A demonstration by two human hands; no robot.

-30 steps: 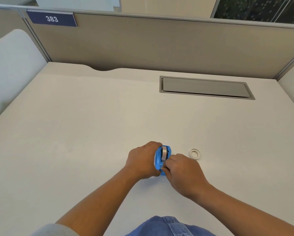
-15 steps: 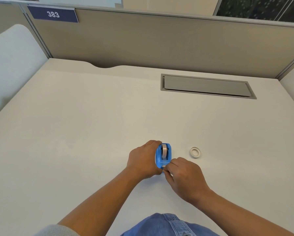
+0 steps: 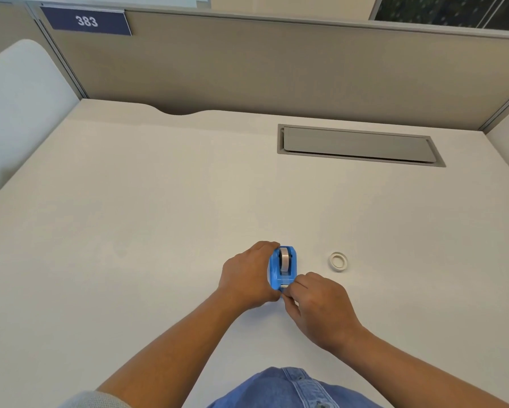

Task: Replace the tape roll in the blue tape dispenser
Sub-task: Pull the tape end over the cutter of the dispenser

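The blue tape dispenser [image 3: 277, 273] stands on the white desk with a roll of clear tape [image 3: 284, 260] seated in it. My left hand [image 3: 247, 275] wraps around the dispenser's left side and holds it down. My right hand [image 3: 318, 304] pinches at the dispenser's near end by the metal cutter, thumb and forefinger closed on what looks like the tape's free end. A small white empty tape core [image 3: 338, 261] lies flat on the desk to the right of the dispenser, apart from both hands.
A grey cable hatch [image 3: 359, 145] is set into the desk at the back right. A beige partition [image 3: 277, 69] with a blue "383" sign [image 3: 87, 21] closes the far edge. White side panels flank the desk.
My right hand slid back from over the dispenser's top to its near end by the cutter, exposing the roll. My left hand kept its hold.
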